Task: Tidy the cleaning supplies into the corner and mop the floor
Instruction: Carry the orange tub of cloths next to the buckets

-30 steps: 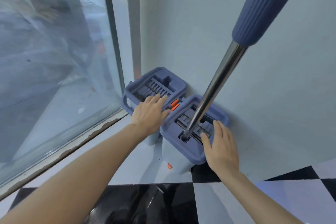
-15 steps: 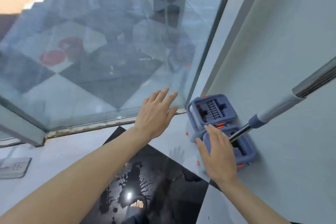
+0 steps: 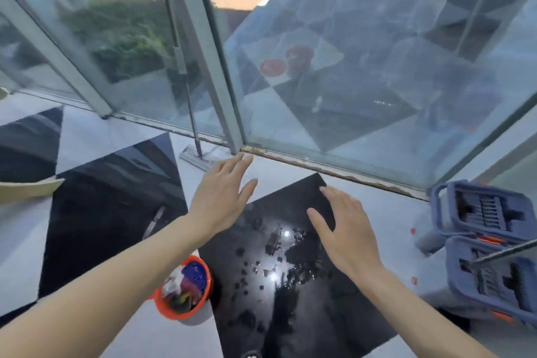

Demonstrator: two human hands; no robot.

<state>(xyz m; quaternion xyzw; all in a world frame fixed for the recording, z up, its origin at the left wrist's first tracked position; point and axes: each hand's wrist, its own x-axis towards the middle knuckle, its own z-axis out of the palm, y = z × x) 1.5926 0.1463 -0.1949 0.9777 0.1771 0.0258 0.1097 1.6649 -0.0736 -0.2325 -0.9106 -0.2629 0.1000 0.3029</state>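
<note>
Your left hand [image 3: 220,197] and right hand [image 3: 345,234] hover with fingers spread, holding nothing, above the black floor tile [image 3: 290,285]. Right of that tile stand the two blue mop buckets [image 3: 488,256]; left of it, an orange bucket [image 3: 186,289].

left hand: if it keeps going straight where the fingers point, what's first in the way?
Probably the window frame's bottom corner. The left hand is open, fingers aimed up-right at that corner where the mullion meets the sill. The flat mop head lies just left of that line. Depth is unclear; the hand may be above floor level.
</note>
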